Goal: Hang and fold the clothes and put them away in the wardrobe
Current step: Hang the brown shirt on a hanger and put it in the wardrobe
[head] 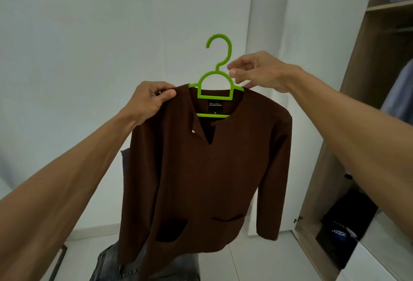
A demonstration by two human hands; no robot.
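Observation:
A dark brown long-sleeved shirt [207, 180] hangs in front of me on a bright green plastic hanger [215, 79], with the hook pointing up. My left hand [152, 99] pinches the shirt's left shoulder beside the collar. My right hand [257, 71] grips the hanger's right shoulder where the shirt's collar meets it. The shirt's V-neck is open, and its black label shows below the hanger's bar. Both sleeves hang straight down.
An open wooden wardrobe [357, 61] stands at the right, with shelves, hanging grey-blue garments [400, 92] and dark folded clothes [348, 222] low down. Grey jeans [111, 262] lie below the shirt. White walls stand behind, white floor below.

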